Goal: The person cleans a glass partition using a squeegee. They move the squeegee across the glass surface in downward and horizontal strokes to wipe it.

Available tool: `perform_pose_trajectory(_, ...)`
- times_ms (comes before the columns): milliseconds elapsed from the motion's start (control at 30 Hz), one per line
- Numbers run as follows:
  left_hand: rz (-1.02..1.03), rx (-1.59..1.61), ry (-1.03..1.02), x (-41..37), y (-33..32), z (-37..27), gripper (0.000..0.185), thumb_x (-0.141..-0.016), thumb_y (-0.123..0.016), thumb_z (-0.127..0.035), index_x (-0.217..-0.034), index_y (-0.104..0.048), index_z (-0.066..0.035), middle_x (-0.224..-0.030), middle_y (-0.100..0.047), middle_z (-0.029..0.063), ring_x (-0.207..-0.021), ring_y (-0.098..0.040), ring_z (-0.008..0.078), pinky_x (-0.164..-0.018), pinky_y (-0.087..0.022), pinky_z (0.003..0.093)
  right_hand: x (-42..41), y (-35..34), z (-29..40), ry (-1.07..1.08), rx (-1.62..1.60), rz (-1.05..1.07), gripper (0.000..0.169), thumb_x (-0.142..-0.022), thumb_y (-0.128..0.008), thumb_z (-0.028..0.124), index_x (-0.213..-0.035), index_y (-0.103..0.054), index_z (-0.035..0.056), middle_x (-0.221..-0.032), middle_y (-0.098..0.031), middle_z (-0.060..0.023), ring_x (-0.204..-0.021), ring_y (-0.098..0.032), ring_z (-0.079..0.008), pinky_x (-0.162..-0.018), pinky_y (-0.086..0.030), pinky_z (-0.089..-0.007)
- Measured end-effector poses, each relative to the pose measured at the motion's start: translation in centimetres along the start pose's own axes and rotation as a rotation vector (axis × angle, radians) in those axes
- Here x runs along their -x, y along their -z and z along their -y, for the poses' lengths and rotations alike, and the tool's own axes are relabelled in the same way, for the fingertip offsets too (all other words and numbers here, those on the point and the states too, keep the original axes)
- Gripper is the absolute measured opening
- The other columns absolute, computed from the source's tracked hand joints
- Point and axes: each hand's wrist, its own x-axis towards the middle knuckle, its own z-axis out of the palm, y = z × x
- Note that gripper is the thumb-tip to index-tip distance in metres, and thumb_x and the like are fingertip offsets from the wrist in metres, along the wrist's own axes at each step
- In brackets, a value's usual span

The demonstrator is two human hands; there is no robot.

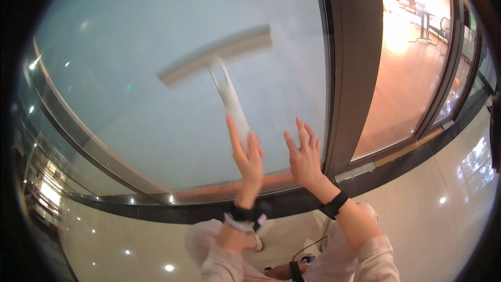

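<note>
A window squeegee [231, 49] with a wide head and a pale handle is held up against a large frosted or misted glass pane [172, 125]. My left hand [248, 160] grips the lower end of that handle, index finger stretched along it. The squeegee's head tilts, its right end higher than its left, and motion blurs its edges. To the right, my right hand [305, 156] is empty with fingers spread, close in front of the pane near the dark door frame [344, 66]. Whether its fingertips touch the glass, I cannot tell.
Beyond the frame, clear glass shows a room with a wooden floor [407, 86] and a desk [424, 23]. A dark sill strip [168, 212] runs below the pane. My knees are bent above the glossy tiled floor [129, 239]. A thin black cable [309, 246] hangs between my legs.
</note>
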Motion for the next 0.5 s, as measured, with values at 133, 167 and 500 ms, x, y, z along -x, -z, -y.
perform_pose_trajectory(133, -0.022, -0.014, -0.169, -6.8, 0.0, -5.4, 0.064, -0.1, -0.048, -0.01, -0.157, -0.018, -0.013, -0.083, -0.053, 0.0011, -0.061, -0.044, 0.0066, -0.05, -0.039, 0.0216, 0.2, -0.1, 0.4, 0.005, 0.019, 0.019, 0.061, -0.068, -0.061, -0.013, -0.127, -0.054, 0.0034, -0.156, -0.021, -0.0217, -0.129, -0.036, -0.0448, -0.08, -0.04, -0.0515)
perform_pose_trajectory(167, -0.026, -0.016, -0.193, -6.9, 0.0, -5.6, 0.064, -0.1, -0.049, -0.009, -0.156, -0.02, -0.013, -0.083, -0.054, 0.0008, -0.061, -0.045, 0.0066, -0.05, -0.039, 0.0215, 0.3, 0.0, 0.5, 0.005, 0.025, 0.022, 0.062, -0.068, -0.061, -0.013, -0.127, -0.054, 0.0037, -0.156, -0.021, -0.0216, -0.128, -0.036, -0.0445, -0.08, -0.04, -0.0511)
perform_pose_trajectory(500, 0.097, 0.007, 0.242, 11.8, 0.2, 8.1, 0.068, -0.098, -0.043, -0.001, -0.157, -0.01, -0.009, -0.088, -0.051, 0.0015, -0.06, -0.042, 0.0075, -0.052, -0.038, 0.0227, 0.7, 0.4, 0.9, 0.014, -0.049, 0.059, 0.061, -0.068, -0.069, -0.003, -0.127, -0.054, 0.0024, -0.153, -0.025, -0.0227, -0.127, -0.036, -0.0439, -0.084, -0.04, -0.0512)
